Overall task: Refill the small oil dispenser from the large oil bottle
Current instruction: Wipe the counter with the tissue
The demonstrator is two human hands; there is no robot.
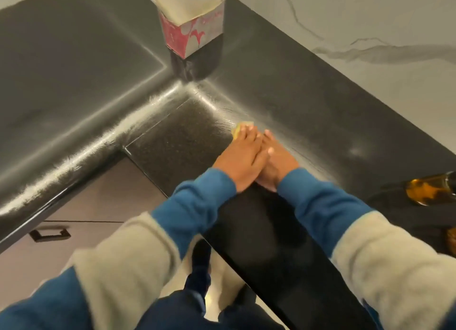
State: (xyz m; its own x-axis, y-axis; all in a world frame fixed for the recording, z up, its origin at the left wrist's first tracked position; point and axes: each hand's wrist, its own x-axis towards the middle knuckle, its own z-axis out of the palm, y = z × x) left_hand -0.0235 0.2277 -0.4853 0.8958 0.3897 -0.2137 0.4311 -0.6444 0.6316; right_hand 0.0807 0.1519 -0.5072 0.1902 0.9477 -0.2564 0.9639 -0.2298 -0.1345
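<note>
An oil bottle (431, 192), glass with amber oil showing through it, sits at the right edge of the view on the black counter (283, 87), only partly in frame; whether it is the large bottle or the small dispenser cannot be told. A second amber-tinted shape shows at the very edge below it, too cropped to name.

Well apart from the bottle, both hands are stacked flat on the counter near its inner corner. The left hand (243, 156) lies on top of the right hand (276, 164), fingers straight and pressed down, with a small yellow sponge or cloth (240, 129) peeking out beyond the fingertips. Neither hand is curled round anything that can be seen, though how the right hand's fingers lie beneath is partly hidden.

The step looks like wiping the counter, probably clearing drips. Done well, it calls for even pressure and overlapping strokes, kept clear of the bottle so it is not knocked.

The counter is glossy, dark and smeared with pale streaks along its rounded edge. A red-and-white tissue box (191, 33) stands upright at the back. The wall (370, 21) is white marble with grey veins. Sleeves are blue and beige knit.
</note>
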